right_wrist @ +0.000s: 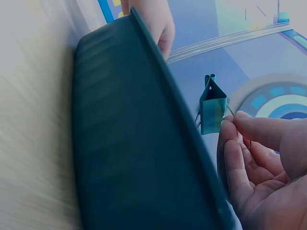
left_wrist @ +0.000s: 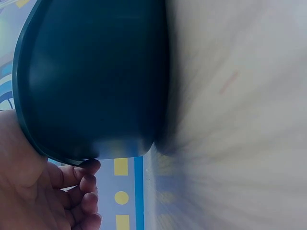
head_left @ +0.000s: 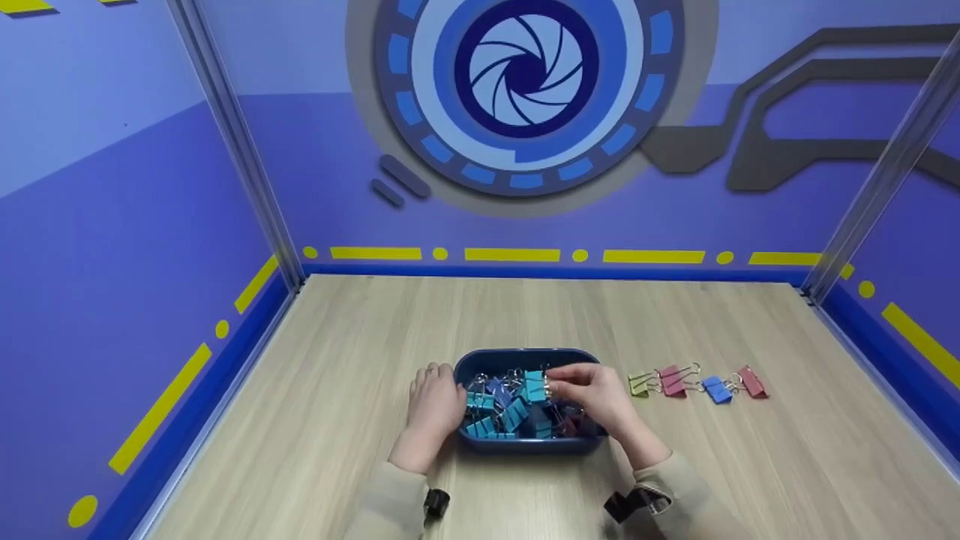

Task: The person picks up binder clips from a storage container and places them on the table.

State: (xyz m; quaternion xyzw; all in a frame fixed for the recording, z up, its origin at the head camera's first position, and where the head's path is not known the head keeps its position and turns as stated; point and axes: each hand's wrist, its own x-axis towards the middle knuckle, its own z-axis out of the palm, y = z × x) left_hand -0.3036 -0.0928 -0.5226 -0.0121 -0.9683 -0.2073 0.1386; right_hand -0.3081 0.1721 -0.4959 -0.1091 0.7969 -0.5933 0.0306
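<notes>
A dark blue plastic box (head_left: pixel 529 448) holds several binder clips, mostly teal, with some purple and dark red among them. Over the box my right hand (head_left: pixel 600 394) pinches a teal binder clip (head_left: pixel 535 386) by its wire handle, between thumb and index finger. The right wrist view shows this teal clip (right_wrist: pixel 212 115) raised beyond the rim, its body hanging off the fingertips (right_wrist: pixel 229 128). At the box's left end, my left hand (head_left: pixel 435 401) holds the rim. In the left wrist view its curled fingers (left_wrist: pixel 88 184) meet the rim at the corner.
To the right of the box lies a row of binder clips: a yellow-green clip (head_left: pixel 638 385), a pink clip (head_left: pixel 673 381), a blue clip (head_left: pixel 717 389) and a red clip (head_left: pixel 752 382). The wooden table (head_left: pixel 360 322) is bounded by patterned walls (head_left: pixel 300 165).
</notes>
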